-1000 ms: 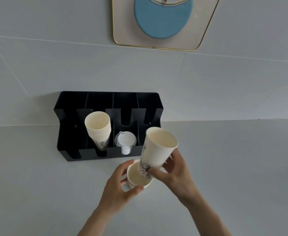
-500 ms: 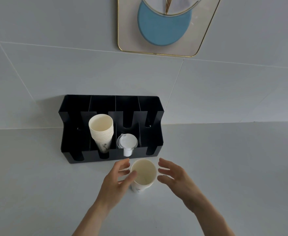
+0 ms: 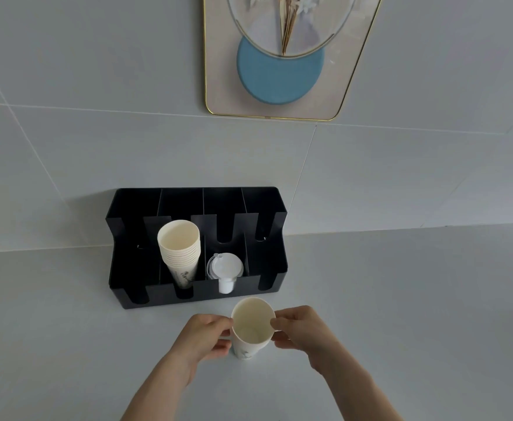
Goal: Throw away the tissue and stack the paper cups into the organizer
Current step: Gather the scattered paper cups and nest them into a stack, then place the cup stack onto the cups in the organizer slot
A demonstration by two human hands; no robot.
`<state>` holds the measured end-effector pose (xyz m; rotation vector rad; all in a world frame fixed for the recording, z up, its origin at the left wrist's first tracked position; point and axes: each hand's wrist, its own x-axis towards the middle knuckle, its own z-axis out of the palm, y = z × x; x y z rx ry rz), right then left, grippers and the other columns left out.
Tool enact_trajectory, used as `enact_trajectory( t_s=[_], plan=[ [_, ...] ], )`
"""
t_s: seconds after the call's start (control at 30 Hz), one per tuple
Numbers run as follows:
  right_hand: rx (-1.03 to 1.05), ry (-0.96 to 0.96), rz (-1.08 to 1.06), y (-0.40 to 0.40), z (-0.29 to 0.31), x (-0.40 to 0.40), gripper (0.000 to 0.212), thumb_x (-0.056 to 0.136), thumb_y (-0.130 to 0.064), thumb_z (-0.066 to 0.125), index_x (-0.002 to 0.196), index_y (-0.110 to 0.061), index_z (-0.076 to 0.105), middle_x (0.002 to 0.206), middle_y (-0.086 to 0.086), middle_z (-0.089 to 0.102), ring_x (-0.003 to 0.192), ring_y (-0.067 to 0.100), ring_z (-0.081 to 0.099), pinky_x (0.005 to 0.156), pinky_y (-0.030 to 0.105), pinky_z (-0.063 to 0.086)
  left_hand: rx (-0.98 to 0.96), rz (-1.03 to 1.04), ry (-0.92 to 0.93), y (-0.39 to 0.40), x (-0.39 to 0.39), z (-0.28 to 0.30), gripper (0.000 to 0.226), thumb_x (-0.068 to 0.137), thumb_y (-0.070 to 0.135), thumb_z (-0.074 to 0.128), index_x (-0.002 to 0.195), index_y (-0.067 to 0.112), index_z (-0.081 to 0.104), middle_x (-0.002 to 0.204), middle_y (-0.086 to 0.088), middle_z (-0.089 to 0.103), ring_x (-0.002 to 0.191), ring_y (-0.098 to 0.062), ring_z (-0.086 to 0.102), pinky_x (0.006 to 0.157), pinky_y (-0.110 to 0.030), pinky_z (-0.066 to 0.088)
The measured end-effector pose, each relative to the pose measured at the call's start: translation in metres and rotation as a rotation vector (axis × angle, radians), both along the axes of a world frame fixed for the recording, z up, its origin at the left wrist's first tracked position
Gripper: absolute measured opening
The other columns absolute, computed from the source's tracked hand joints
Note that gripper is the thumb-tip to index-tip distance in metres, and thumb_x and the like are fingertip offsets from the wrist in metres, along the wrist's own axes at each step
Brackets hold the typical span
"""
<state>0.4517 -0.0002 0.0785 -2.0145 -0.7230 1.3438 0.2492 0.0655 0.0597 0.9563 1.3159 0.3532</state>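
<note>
Your left hand (image 3: 202, 338) and right hand (image 3: 302, 328) hold a paper cup (image 3: 251, 326) between them, fingers pinching its rim from either side. It stands upright on the pale surface (image 3: 401, 314), just in front of the black organizer (image 3: 127, 259). In the organizer's second compartment from the left leans a stack of paper cups (image 3: 180, 253); beside it, in the third, sit white lids (image 3: 225, 268). A gold-framed picture (image 3: 279, 86) hangs on the wall above.

Matt paper cup (image 3: 253, 325), black plastic organizer (image 3: 275, 262)
</note>
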Motion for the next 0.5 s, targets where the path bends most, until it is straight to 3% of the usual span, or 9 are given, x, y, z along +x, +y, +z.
enact_trajectory(
  t_s=[0.17,0.27,0.4,0.5],
  plan=[
    [0.022,-0.057,-0.005,0.003,0.006,-0.003,0.02,0.091,-0.006,0.064,0.096,-0.011,0.083,0.098,0.017,0.081,0.085,0.022,0.076,0.075,0.027,0.063,-0.012,0.013,-0.031,0.001,0.002,0.003,0.016,0.092,0.014,0.066,0.092,0.003,0.078,0.093,-0.015,0.076,0.082,-0.025,0.073,0.082,-0.037,0.063],
    [0.044,-0.059,0.011,0.007,0.017,-0.002,0.02,0.09,-0.009,0.066,0.099,-0.01,0.084,0.096,0.015,0.082,0.09,0.025,0.078,0.07,0.022,0.063,0.008,0.024,-0.037,0.006,-0.001,0.014,0.018,0.09,0.015,0.066,0.088,0.003,0.08,0.087,-0.013,0.077,0.078,-0.022,0.072,0.08,-0.034,0.063],
    [0.126,-0.058,0.019,0.021,0.044,-0.003,0.015,0.089,-0.011,0.069,0.09,-0.007,0.084,0.086,0.016,0.08,0.075,0.016,0.07,0.078,0.028,0.063,0.073,0.015,-0.061,0.02,-0.008,0.044,0.021,0.091,0.02,0.066,0.087,0.004,0.081,0.083,-0.009,0.079,0.081,-0.021,0.074,0.086,-0.037,0.063],
    [0.195,-0.057,0.037,0.039,0.072,-0.007,0.014,0.09,-0.014,0.071,0.089,-0.01,0.084,0.088,0.015,0.082,0.081,0.02,0.076,0.081,0.029,0.065,0.148,0.03,-0.075,0.037,-0.014,0.072,0.022,0.092,0.024,0.067,0.089,0.006,0.081,0.086,-0.01,0.081,0.087,-0.023,0.077,0.087,-0.038,0.062]
  ],
)
